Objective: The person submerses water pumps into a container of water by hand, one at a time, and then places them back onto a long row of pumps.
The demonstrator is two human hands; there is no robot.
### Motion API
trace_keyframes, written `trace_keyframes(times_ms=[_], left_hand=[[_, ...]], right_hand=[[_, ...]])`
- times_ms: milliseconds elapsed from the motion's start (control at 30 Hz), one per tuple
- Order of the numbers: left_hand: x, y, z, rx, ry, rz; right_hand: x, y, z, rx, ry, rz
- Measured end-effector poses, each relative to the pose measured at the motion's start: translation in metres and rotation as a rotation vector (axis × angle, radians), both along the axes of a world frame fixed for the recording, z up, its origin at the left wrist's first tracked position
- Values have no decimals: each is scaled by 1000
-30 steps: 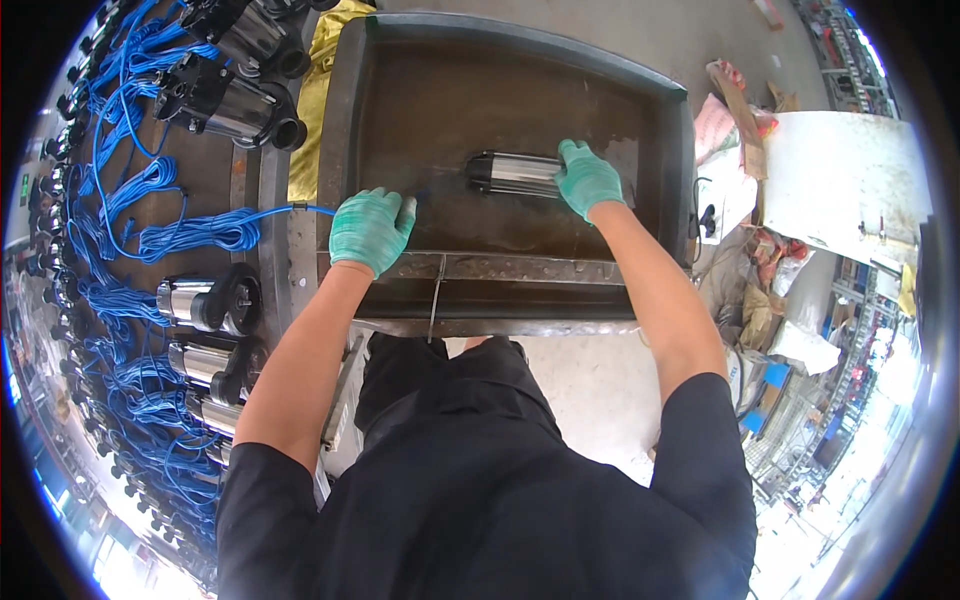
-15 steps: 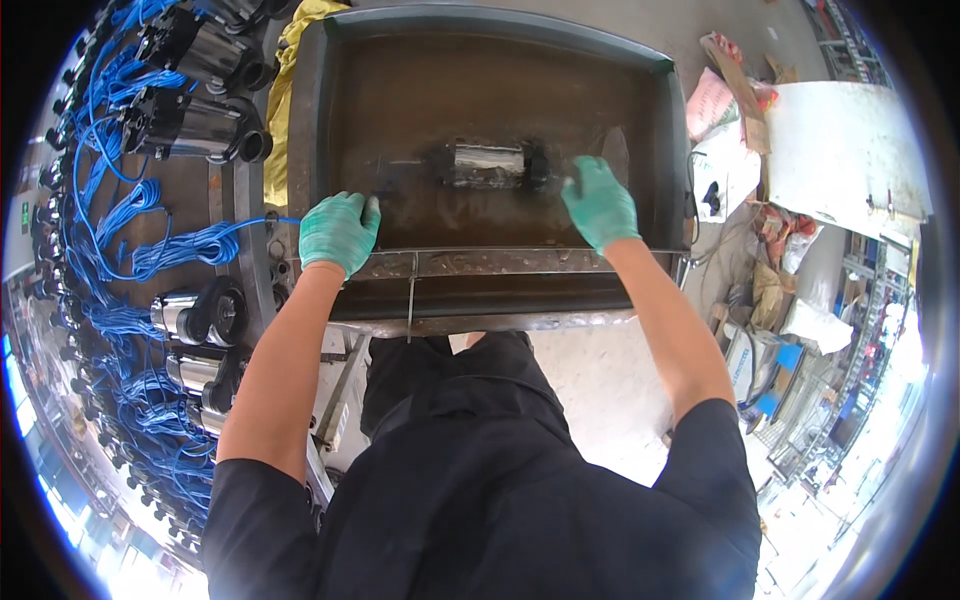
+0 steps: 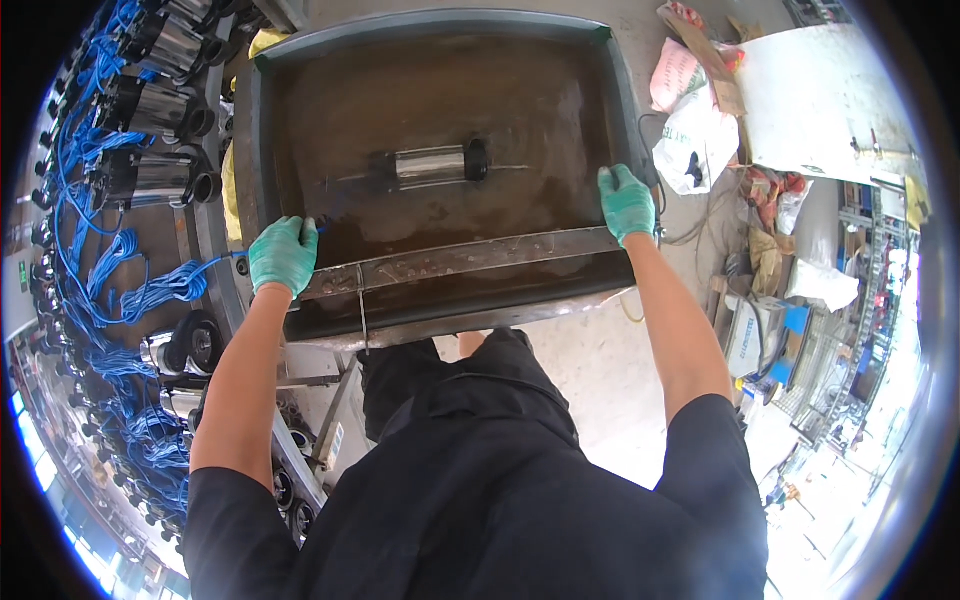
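Note:
A dark metal tank (image 3: 430, 18) of brownish water stands before me. In the water, near its middle, lies a silver pump (image 3: 430, 166) with black ends. My left hand (image 3: 283, 254), in a green glove, is curled over the tank's left rim near the front crossbar (image 3: 450, 258). A blue cable (image 3: 222, 258) runs from the left under this hand, and a bit of blue shows beyond the thumb. My right hand (image 3: 629, 205), in a matching glove, is closed over the right rim, thumb on the inner side. Both hands are away from the pump.
Several silver and black pumps (image 3: 150, 177) with coiled blue cables (image 3: 165, 285) line the left side. White and pink sacks (image 3: 695, 140) lie to the right, beside a white board (image 3: 820, 100). A thin metal rod (image 3: 363, 305) crosses the tank's front trough.
My right hand has moved from over the water out to the right rim. My left hand stays at the left rim. The view has shifted, and the water around the pump looks calmer.

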State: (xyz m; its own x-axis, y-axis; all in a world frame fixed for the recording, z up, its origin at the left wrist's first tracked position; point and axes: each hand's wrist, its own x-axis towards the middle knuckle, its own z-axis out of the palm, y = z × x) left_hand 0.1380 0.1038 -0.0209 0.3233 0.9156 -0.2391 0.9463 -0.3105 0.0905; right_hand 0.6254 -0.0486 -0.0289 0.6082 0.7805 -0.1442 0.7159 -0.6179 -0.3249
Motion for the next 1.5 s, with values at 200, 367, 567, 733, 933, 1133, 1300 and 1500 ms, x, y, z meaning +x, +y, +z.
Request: trace_keyframes(times_ms=[200, 367, 567, 733, 933, 1133, 1300, 1500], left_hand=[[3, -2, 2, 13, -4, 1], [1, -1, -2, 3, 0, 6], [4, 0, 2, -35, 21, 15], [5, -1, 5, -27, -4, 26], [6, 1, 5, -50, 30, 21], [3, 1, 3, -68, 47, 25], [4, 0, 4, -69, 39, 23], [4, 2, 5, -80, 36, 30]], right_hand=[[2, 3, 3, -180, -4, -58], [1, 5, 9, -234, 19, -72], [2, 8, 8, -276, 41, -59], [3, 7, 5, -287, 34, -45], [4, 6, 5, -280, 38, -54], [2, 7, 8, -293, 33, -39], [4, 5, 3, -284, 22, -32], [5, 6, 2, -286, 27, -36]])
